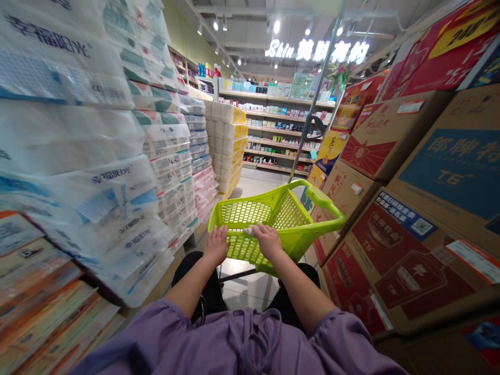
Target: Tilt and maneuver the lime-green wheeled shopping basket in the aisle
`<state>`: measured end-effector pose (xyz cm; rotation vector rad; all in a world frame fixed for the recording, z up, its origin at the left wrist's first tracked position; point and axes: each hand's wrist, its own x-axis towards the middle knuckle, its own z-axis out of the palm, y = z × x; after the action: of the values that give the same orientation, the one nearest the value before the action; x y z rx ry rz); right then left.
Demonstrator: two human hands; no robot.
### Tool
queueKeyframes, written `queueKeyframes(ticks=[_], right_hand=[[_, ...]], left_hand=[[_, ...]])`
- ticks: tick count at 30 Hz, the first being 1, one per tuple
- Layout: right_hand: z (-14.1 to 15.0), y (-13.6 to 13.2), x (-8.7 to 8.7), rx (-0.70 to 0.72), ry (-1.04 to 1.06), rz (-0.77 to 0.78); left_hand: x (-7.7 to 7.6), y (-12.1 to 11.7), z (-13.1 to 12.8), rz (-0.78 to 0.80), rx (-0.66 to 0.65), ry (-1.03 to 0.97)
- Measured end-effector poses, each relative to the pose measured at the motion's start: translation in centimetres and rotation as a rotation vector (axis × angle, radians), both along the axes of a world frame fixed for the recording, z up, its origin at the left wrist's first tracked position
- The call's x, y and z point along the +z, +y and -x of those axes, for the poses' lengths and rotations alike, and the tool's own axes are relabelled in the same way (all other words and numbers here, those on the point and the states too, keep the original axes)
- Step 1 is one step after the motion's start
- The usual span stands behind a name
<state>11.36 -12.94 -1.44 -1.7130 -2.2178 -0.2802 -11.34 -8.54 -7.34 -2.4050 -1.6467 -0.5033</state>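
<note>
A lime-green plastic shopping cart (250, 205) with perforated sides stands right in front of me, its raised handle to the right. My left hand (217, 246) is on the near rim, fingers hooked over the edge. Farther right along the same rim, my right hand (268, 242) is closed around a crumpled white cloth or tissue (253, 229) and rests against the cart. Through the holes only the pale floor shows. Below the basket, part of a thin dark metal frame is visible.
Tall stacks of plastic-wrapped tissue packs (117, 187) line the left. Cardboard cartons (414, 234) are piled high on the right. A slanted pole (312, 109) rises behind the cart. Stocked shelves (273, 120) stand across the far end, past a tiled aisle (258, 182).
</note>
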Motion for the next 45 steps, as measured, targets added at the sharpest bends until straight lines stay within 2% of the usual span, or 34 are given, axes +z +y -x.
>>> queueKeyframes(ticks=[4, 8, 14, 16, 18, 23, 25, 32, 35, 39, 45], right_hand=[[-1.9, -0.3, 0.0, 0.012, 0.023, -0.048], [-1.6, -0.3, -0.1, 0.032, 0.064, -0.027], [-1.5, -0.4, 0.3, 0.083, 0.163, 0.036], [-2.8, -0.5, 1.1, 0.103, 0.144, 0.066], [-4.9, -0.8, 2.0, 0.086, 0.069, 0.046], [-11.7, -2.0, 3.0, -0.2, -0.046, -0.236], [-13.3, -2.3, 2.7, -0.199, -0.066, -0.318], [-13.1, -1.8, 2.2, -0.183, -0.075, -0.366], [-12.7, -2.0, 2.1, -0.176, -0.067, -0.385], [-11.7, -2.6, 1.5, -0.217, -0.034, -0.436], [-10.0, -3.0, -0.1, -0.24, 0.008, -0.528]], left_hand=[[0.4, -0.8, -2.8, -0.021, -0.149, -0.019], [1.2, -1.4, -4.8, 0.003, -0.173, -0.121], [4.7, -1.8, -8.1, 0.093, -0.491, -0.256], [5.8, -1.8, -9.5, 0.139, -0.509, -0.262], [6.4, -1.8, -10.5, 0.17, -0.471, -0.234], [5.7, -1.8, -11.5, 0.065, -0.397, -0.198], [5.3, -1.8, -12.2, 0.004, -0.415, -0.212], [5.5, -2.2, -16.4, -0.06, -0.516, -0.161], [5.7, -2.4, -16.5, -0.059, -0.505, -0.161], [5.6, -2.4, -14.8, -0.083, -0.52, -0.15], [5.0, -2.4, -12.5, -0.077, -0.46, -0.117]])
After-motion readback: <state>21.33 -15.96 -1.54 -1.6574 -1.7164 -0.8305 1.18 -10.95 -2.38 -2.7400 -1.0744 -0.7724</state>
